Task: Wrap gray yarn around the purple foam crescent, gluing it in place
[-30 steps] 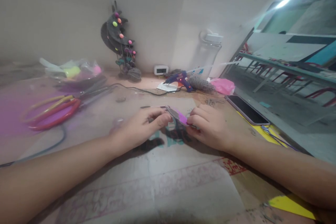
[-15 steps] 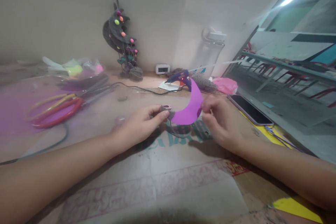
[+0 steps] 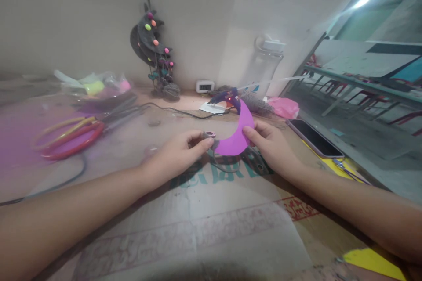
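Two hands, one piece, and both grips are closed on it! The left hand (image 3: 178, 153) has thumb and forefinger pressed together at the lower tip of the purple crescent (image 3: 235, 138), right where a small grey bit (image 3: 213, 142) meets it. The right hand (image 3: 268, 145) pinches the crescent's outer curve, thumb on the near face. The crescent stands upright between the two hands, held just above the desk (image 3: 132, 140), hollow side facing left, upper tip reaching up in front of the glue gun (image 3: 226, 95).

Straight below the hands lies a printed sheet (image 3: 214, 210) with teal lettering, and a dark flat scrap (image 3: 259, 166) rests on it just under the right hand.

Moving out to the right, a phone (image 3: 314, 137) lies face up near the right wrist, and a yellow sheet (image 3: 372, 257) shows at the near corner.

Out to the left, red and yellow hoops (image 3: 70, 136) lie on a purple patch, with a black cable (image 3: 165, 109) running past them toward the glue gun.

Along the back wall, left to right: a clear bag (image 3: 95, 88) of coloured bits, a dark ornament (image 3: 151, 48) dotted with bright beads, a small white clock (image 3: 204, 85), a clear water bottle (image 3: 267, 63) and a pink bag (image 3: 285, 107) just beside the bottle's foot.
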`<state>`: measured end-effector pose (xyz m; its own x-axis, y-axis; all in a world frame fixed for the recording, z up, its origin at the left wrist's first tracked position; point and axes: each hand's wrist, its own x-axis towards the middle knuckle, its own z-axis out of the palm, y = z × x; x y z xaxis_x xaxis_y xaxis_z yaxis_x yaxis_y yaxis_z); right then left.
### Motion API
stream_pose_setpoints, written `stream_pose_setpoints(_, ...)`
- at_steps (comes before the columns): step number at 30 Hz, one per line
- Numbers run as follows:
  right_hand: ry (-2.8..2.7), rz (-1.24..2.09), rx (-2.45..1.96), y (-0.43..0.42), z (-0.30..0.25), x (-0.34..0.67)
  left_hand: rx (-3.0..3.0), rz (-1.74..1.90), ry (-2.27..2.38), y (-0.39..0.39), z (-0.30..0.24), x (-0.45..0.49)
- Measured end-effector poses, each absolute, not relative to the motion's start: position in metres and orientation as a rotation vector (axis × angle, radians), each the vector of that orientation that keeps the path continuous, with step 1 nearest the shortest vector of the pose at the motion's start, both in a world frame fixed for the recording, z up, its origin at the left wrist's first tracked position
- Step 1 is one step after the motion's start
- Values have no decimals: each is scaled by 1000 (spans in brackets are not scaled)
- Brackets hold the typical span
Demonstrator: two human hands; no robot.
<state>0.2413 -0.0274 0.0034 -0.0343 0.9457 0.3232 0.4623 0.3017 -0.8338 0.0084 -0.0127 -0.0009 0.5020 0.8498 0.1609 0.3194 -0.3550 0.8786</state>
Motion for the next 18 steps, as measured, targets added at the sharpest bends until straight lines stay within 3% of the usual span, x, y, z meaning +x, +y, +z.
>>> stream_pose_setpoints(8, -1634, 505, -1296, -14, 9, 255, 1856, 781, 881, -9, -7, 7)
stream_pose_setpoints(18, -2593, 33, -798, 47, -11, 223, 1933, 666, 815, -11, -7, 7)
